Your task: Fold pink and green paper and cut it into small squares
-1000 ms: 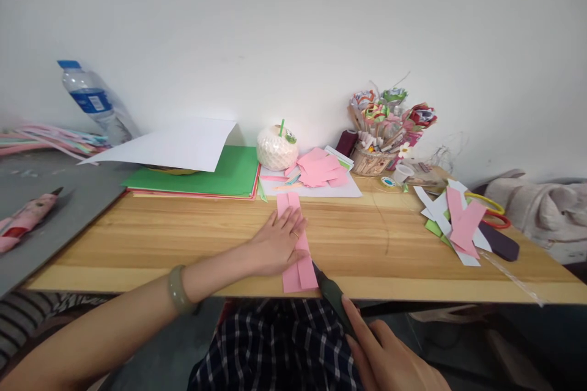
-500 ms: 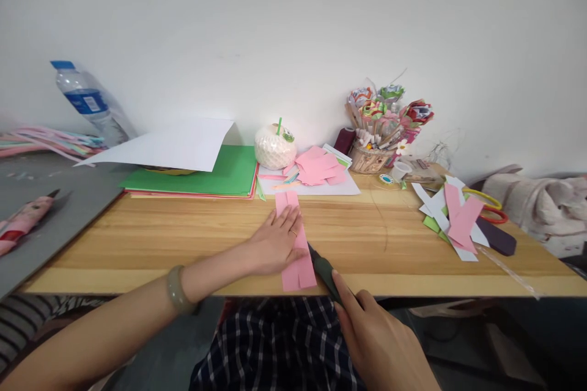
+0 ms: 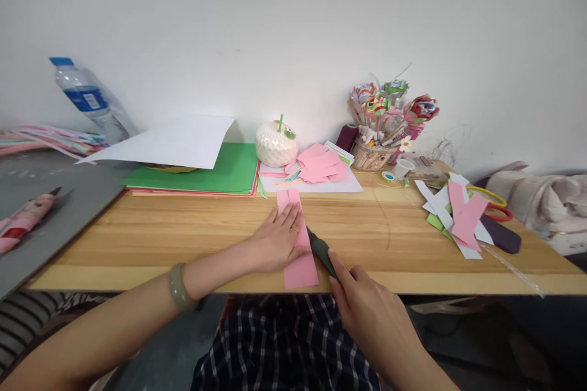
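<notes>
A pink paper strip lies lengthwise near the table's front edge. My left hand rests flat on it with the fingers spread, pressing on its middle. My right hand is closed round a dark green tool, whose dark tip touches or nearly touches the strip's right edge beside my left hand. Fine detail of the tip is too small to tell. Behind the strip, a pile of pink paper pieces lies on a white sheet.
Green paper stack at back left, white sheet over it; bottle; pink glue gun; white round ornament; basket of paper flowers; paper scraps by red and yellow scissor handles on the right.
My right hand and the dark green tool have moved slightly up along the strip's right edge. My left hand stays on the paper. The view has shifted a little.
</notes>
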Demonstrator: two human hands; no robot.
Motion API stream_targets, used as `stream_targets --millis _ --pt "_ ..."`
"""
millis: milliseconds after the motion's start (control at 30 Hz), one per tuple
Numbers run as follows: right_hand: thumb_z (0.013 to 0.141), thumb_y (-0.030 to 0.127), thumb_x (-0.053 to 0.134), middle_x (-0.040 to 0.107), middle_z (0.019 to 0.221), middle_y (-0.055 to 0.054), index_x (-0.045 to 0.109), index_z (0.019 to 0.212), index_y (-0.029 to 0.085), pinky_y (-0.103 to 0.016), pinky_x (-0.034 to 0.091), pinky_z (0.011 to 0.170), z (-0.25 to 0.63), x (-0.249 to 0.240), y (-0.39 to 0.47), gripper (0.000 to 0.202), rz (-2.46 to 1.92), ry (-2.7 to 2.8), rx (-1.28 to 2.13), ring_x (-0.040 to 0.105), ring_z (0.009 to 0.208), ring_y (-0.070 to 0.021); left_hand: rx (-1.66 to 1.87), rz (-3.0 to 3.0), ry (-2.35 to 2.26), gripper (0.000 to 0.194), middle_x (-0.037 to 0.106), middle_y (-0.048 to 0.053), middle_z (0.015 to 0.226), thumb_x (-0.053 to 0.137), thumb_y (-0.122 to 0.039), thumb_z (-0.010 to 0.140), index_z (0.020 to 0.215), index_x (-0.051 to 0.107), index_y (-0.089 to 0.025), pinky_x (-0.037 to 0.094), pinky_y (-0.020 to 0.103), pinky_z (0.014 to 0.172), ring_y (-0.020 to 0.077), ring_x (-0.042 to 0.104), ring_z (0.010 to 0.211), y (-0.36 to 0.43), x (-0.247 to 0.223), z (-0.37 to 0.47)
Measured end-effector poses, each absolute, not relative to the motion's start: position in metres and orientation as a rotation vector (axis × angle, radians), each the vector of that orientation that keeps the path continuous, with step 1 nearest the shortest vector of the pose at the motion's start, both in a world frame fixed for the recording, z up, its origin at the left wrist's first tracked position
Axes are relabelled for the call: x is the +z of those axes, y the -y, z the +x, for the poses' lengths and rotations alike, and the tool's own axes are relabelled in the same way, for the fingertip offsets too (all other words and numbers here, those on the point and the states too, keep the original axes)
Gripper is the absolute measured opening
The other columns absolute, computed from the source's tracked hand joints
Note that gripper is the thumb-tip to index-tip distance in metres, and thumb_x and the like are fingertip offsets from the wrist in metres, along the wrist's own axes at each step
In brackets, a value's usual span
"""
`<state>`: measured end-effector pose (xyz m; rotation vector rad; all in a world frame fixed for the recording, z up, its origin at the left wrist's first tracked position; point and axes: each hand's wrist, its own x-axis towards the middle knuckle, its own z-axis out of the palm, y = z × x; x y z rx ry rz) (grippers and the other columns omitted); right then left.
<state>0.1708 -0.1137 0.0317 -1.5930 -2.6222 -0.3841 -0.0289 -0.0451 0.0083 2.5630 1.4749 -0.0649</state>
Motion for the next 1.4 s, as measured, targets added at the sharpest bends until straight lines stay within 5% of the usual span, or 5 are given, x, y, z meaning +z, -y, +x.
stream_targets --millis 400,1033,1267,1400 --pt "0.09 0.024 0.038 0.063 0.08 -0.007 0.045 0.13 0.02 -0.025 0.037 0.045 0.147 0.044 0.091 0.04 -1.861 2.64 -0.235 0.065 0.061 -0.0204 -0.081 2.562 -1.481 0.076 -0.001 0.018 0.148 0.013 -0.058 0.091 0.142 0.01 -0.002 0.004 0.046 0.11 0.0276 -0.006 0.136 0.046 0.011 -0.028" --pt "0.09 0.024 0.034 0.063 0.086 -0.015 0.041 0.132 0.011 -0.031 0.044 0.056 0.132 0.043 0.046 0.044 -1.91 2.545 -0.16 0.065 0.072 -0.0259 -0.127 2.515 -1.471 0.078 -0.007 0.016 0.147 0.018 -0.057 0.091 0.142 0.004 -0.001 0.002 0.045 0.11 0.0269 -0.011 0.135 0.046 0.017 -0.026" --pt "0.092 0.027 0.034 0.064 0.09 -0.012 0.04 0.134 0.018 -0.032 0.045 0.06 0.148 0.043 0.046 0.043 -1.872 2.525 -0.02 0.065 0.075 -0.0239 -0.051 2.503 -1.455 0.079 -0.003 0.017 0.148 0.015 -0.058 0.09 0.142 0.006 0.0 0.001 0.045 0.11 0.0272 -0.009 0.136 0.047 0.015 -0.028" --pt "0.092 0.028 0.034 0.066 0.089 -0.009 0.043 0.132 0.02 -0.028 0.045 0.063 0.172 0.044 0.063 0.042 -1.812 2.544 0.089 0.064 0.078 -0.0204 -0.005 2.54 -1.271 0.077 0.001 0.015 0.149 0.029 -0.056 0.089 0.143 0.008 -0.005 0.001 0.044 0.11 0.0253 -0.003 0.137 0.053 0.021 -0.04"
